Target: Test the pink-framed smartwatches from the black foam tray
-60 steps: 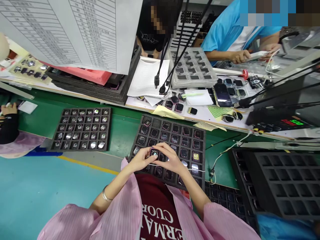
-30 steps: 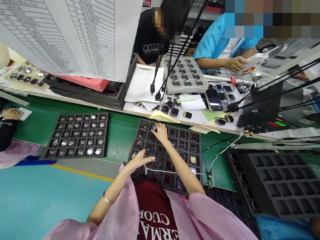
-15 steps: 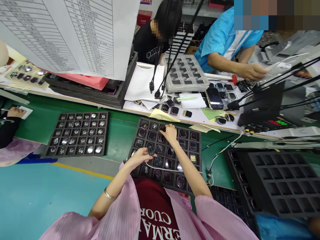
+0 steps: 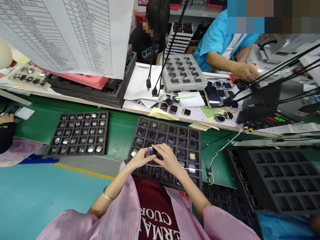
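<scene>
My left hand [image 4: 139,158] is closed round a dark smartwatch body [image 4: 151,151], pinched between thumb and fingers above a black foam tray [image 4: 200,180]. From the other side my right hand [image 4: 167,159] grips the same watch body, its fingertips meeting those of the left. A thin white cable [image 4: 192,169] runs from under the hands across the tray to the right; its end is hidden. Strapless watches fill most of the tray's compartments. One compartment [image 4: 163,128] in the back row holds no watch.
Another foam tray of watches [image 4: 77,133] lies to the left. Stacked foam trays [image 4: 282,180] stand at the right. Across the bench are clear plastic trays [image 4: 183,71], a phone [image 4: 212,96], a power supply [image 4: 272,115] and hanging black cables [image 4: 154,90]. Two people sit opposite.
My right hand has come from the tray's back row toward me and joined my left at a watch. The back-row compartment it was at now shows no watch.
</scene>
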`<state>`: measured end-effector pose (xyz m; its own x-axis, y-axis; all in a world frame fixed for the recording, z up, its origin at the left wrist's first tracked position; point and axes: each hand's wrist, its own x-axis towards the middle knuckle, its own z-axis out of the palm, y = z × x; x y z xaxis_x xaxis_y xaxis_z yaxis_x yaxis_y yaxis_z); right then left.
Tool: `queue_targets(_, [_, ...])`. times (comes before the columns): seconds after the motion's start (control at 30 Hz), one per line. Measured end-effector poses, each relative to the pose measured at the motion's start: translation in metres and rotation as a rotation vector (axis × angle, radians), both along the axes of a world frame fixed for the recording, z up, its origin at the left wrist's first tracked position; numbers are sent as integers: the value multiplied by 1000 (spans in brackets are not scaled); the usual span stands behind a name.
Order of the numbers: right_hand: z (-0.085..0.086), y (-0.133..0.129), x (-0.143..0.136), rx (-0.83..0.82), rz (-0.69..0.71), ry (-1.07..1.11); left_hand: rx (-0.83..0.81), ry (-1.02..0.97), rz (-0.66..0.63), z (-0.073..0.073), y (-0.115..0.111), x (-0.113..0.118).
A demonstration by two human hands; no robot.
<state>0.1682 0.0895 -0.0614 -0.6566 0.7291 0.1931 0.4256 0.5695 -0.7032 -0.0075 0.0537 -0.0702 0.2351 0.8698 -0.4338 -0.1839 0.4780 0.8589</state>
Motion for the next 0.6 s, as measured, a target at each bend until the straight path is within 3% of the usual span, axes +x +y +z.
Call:
queue_targets(0.2, [4,0,1,9,38,87,50,43,54,5,-8,5])
queue_targets(0.47, [15,-3,1,1,40,298,63,-46,14,30,-12,5])
queue_targets(0.6, [19,-2,0,-5,37,336,74,-50,31,34,-12,5])
